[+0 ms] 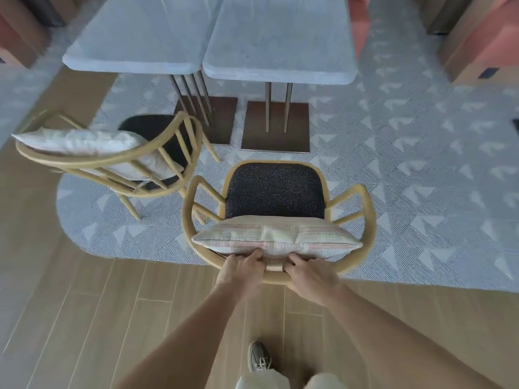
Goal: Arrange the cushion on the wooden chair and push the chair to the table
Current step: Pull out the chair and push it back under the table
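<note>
Two grips, left hand (241,272) and right hand (311,275) curled round wooden chair (368,220) back, touching cushion (276,237)

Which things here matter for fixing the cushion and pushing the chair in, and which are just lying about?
Job: wooden chair; striped cushion on it; table straight ahead; left hand and right hand, both gripping the chair.
Lying about: second chair; white cushion on it; neighbouring table; patterned rug.

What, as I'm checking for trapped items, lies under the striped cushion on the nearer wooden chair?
The dark speckled seat, visible in front; the part beneath the striped cushion is hidden.
</note>
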Tool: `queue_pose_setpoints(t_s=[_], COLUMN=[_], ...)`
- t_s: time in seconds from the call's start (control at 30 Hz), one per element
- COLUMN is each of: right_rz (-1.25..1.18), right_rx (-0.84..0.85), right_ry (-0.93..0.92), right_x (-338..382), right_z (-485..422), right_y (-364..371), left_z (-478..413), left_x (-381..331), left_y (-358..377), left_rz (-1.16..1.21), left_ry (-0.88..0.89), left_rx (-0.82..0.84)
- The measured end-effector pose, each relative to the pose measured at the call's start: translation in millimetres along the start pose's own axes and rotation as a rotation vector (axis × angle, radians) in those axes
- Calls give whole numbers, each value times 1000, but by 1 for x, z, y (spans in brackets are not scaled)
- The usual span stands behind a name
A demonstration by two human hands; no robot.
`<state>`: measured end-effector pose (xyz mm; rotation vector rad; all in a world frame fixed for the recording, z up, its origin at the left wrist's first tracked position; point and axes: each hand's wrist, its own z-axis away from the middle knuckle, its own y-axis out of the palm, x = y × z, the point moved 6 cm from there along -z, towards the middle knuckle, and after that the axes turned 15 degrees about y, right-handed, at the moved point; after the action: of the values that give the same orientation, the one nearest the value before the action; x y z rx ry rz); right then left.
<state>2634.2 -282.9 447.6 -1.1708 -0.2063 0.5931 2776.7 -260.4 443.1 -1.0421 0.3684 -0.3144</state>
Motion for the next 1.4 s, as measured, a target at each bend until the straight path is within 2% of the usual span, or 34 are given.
queue_pose_setpoints(t_s=[0.03, 0.13, 0.43, 0.73, 0.93, 1.13, 1.4], right_rz=[-20, -93, -73, -56, -101, -118, -156], right_rx=[44, 25, 49, 30, -30, 0, 91], right_ry=[-10, -13, -35, -4, -5, 36, 78], right_x=[-3, -13, -75, -100, -113, -121, -107], right_z=[-19, -59, -188, -281, -311, -312, -298], right_y=[-4, -20, -55, -97, -112, -111, -97], left_z=[-12, -40, -143, -205, -230, -235, -217], left_x=[15, 43, 123, 198, 222, 216, 209], left_y=[-7, -27, -87, -132, -148, -146, -134], left_rz=[-4, 7, 17, 3, 2, 16, 54], left_ry=[-3, 3, -4, 26, 69, 120, 94], left_rx=[1, -33, -95, -157, -159, -118, -53])
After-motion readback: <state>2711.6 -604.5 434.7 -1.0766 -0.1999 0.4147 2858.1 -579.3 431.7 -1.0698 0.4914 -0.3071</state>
